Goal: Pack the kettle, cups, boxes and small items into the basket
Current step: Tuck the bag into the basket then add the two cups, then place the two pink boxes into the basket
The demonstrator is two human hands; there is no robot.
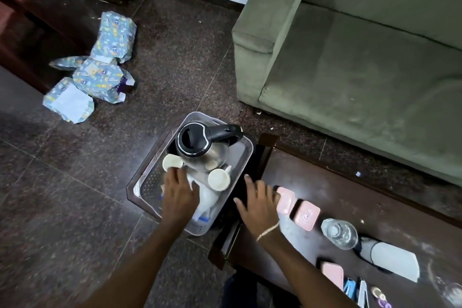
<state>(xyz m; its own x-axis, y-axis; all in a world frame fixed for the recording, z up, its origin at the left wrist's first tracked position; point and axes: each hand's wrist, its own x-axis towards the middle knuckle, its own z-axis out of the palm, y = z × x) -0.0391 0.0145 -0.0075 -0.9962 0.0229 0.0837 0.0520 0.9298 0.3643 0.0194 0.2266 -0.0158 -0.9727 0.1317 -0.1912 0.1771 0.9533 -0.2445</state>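
Left hand (178, 195) reaches into the basket (246, 152), grip loose, fingers spread over white plastic bags (207, 199); fingertips at the near edge of a cream cup (172, 162). Cannot tell whether it has hold of anything. Motion blur on the fingers.

Right hand (258, 204) hovers palm down over the left end of the dark bench (325, 195), grip wide and holding nothing, fingers just touching the first pink box (285, 200). Gold chain bracelet (268, 230) on the wrist.

Basket is grey plastic with perforated walls and stands on the floor just left of the bench. Inside: steel kettle (200, 142) with black lid and handle at the far end, upright; second cream cup (219, 179) on its side near it, mouth facing the camera.

On the bench, right of the hand: second pink box (307, 215) with embossed lettering on the lid, too blurred to read; clear bottle (338, 232); white cloth in black mesh (390, 257). Near edge: third pink box (332, 274), blue packets (350, 289) with unreadable print, small rings (378, 295).

Green sofa (362, 57) far right. Patterned blue packs (100, 67) on the floor far left; print not legible.
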